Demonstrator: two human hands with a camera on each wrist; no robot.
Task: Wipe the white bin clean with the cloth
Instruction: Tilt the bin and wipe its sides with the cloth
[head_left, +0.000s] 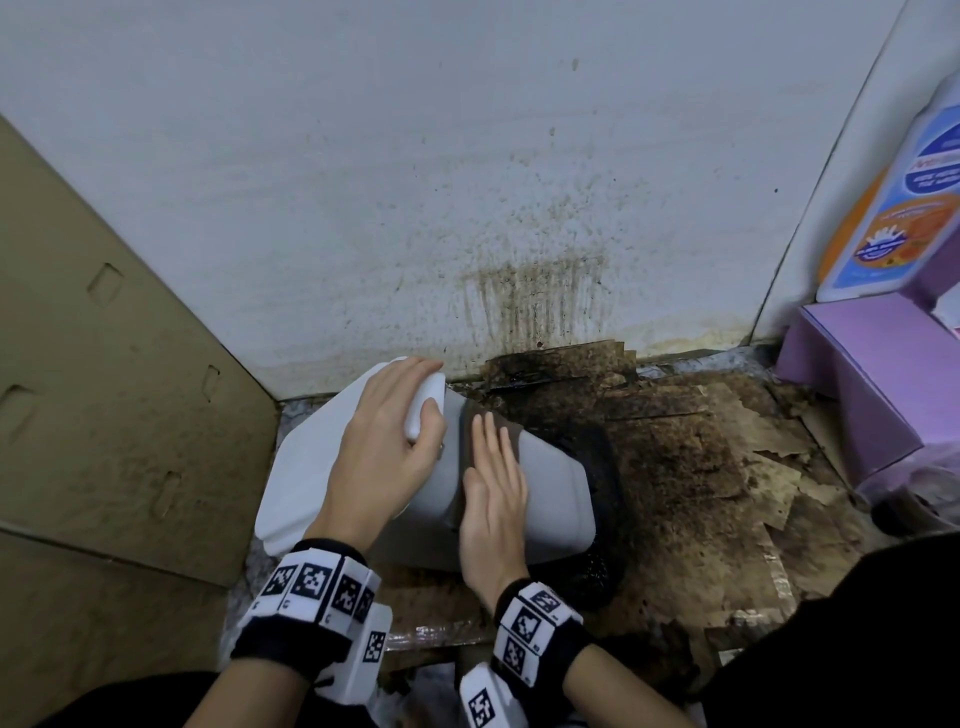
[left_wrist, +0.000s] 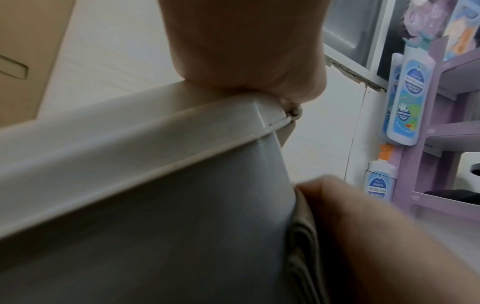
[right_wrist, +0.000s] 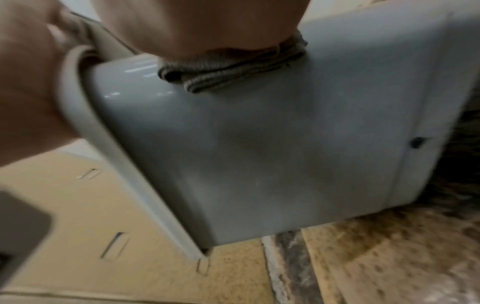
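Observation:
The white bin lies tilted on its side on the floor, its mouth toward the left. My left hand grips the bin's rim at the top, fingers curled over the edge; in the left wrist view the palm sits on the rim of the bin. My right hand lies flat, fingers straight, and presses a folded brown cloth against the bin's upper side. The right wrist view shows the cloth folded in layers under the palm, on the bin.
A cardboard sheet leans at the left. The wall behind the bin is streaked with brown stains. Soiled, torn cardboard covers the floor on the right. A purple shelf with a soap bottle stands at the far right.

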